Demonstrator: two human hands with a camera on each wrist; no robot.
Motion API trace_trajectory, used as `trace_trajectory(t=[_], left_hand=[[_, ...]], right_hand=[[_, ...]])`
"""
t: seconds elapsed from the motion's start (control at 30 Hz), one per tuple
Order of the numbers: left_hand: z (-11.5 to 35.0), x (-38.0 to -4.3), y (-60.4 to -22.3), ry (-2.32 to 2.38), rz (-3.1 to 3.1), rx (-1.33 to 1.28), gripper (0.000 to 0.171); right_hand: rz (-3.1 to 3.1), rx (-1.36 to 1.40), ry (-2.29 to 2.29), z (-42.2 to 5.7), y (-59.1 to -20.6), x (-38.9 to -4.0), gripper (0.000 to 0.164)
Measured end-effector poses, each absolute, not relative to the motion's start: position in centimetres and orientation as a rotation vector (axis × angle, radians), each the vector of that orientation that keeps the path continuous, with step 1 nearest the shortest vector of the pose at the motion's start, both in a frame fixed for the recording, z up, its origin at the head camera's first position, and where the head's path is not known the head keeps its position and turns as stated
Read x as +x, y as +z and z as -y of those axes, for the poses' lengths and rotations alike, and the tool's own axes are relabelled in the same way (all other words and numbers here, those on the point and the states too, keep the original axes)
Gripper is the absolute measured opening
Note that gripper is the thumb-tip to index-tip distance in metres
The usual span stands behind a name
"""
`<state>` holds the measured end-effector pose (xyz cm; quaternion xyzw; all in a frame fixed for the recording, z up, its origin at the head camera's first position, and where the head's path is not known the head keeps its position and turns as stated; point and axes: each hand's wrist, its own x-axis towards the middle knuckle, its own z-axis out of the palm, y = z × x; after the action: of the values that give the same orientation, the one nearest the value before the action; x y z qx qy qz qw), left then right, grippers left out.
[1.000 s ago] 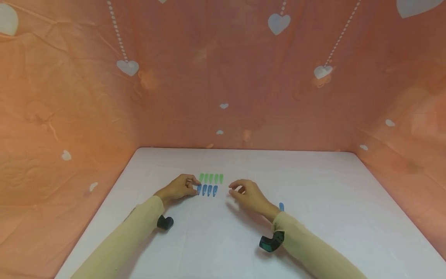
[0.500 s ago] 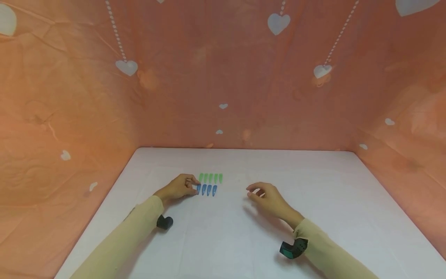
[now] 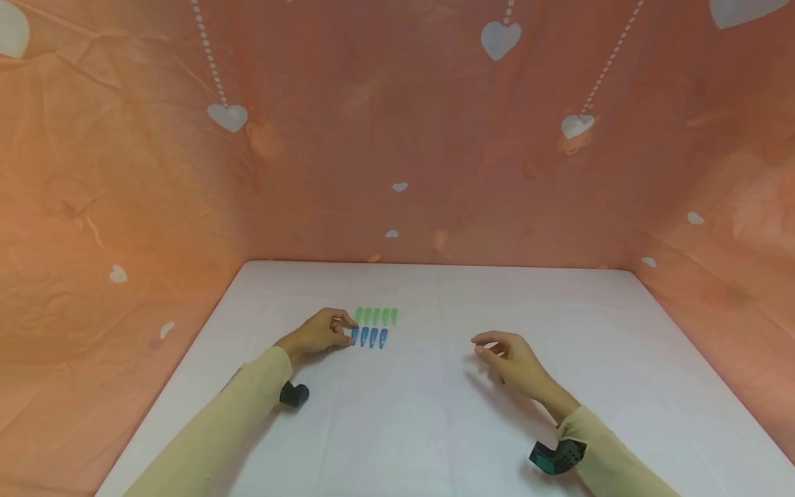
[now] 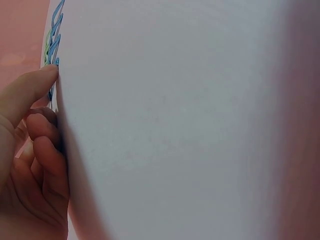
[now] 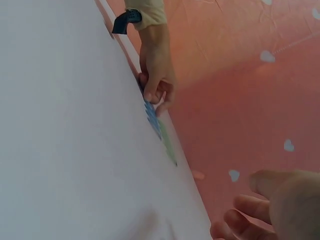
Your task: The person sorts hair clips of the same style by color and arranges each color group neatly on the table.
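Note:
My left hand (image 3: 318,331) rests low at the left end of a short row of blue snap hair clips (image 3: 373,337). Its thumb and forefinger pinch the leftmost blue clip (image 3: 355,336) lengthwise, with the thumb at the near end. Just beyond lies a row of several green snap hair clips (image 3: 376,315). The right hand (image 3: 511,360) hovers over the table well to the right, fingers loosely bent, nothing visible between them. In the right wrist view the blue clips (image 5: 152,119) appear under the left hand's fingertips.
A white-topped table (image 3: 397,421) carries everything. Orange cloth (image 3: 397,138) with white hearts hangs behind it and at both sides. Each forearm wears a dark wrist device, the left one (image 3: 295,395) and the right one (image 3: 557,457).
The right hand has moved right and slightly nearer, away from the rows. A lone blue clip seen beside the right wrist earlier is now out of sight. The left hand stays put.

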<state>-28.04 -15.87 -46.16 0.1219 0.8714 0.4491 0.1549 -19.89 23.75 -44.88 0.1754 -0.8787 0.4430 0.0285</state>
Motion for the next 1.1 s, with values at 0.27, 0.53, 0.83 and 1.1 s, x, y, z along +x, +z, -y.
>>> trace_trajectory(t=[0.27, 0.53, 0.83, 1.1], left_hand=[[15.9, -28.1, -46.0, 1.305, -2.464, 0.374, 0.032], [16.0, -28.2, -46.2, 1.303, -2.459, 0.352, 0.032], [16.1, -28.2, -46.1, 1.293, -2.456, 0.338, 0.031], [16.1, -28.2, -46.1, 1.287, -2.472, 0.351, 0.031]], right_hand=[[2.678, 0.481, 1.439, -25.6, -45.6, -19.9, 0.026], [2.695, 0.425, 1.458, -27.0, -45.7, -19.3, 0.028], [2.767, 0.354, 1.424, -28.1, -46.1, -18.6, 0.03], [2.757, 0.445, 1.417, -28.3, -46.8, -18.6, 0.027]])
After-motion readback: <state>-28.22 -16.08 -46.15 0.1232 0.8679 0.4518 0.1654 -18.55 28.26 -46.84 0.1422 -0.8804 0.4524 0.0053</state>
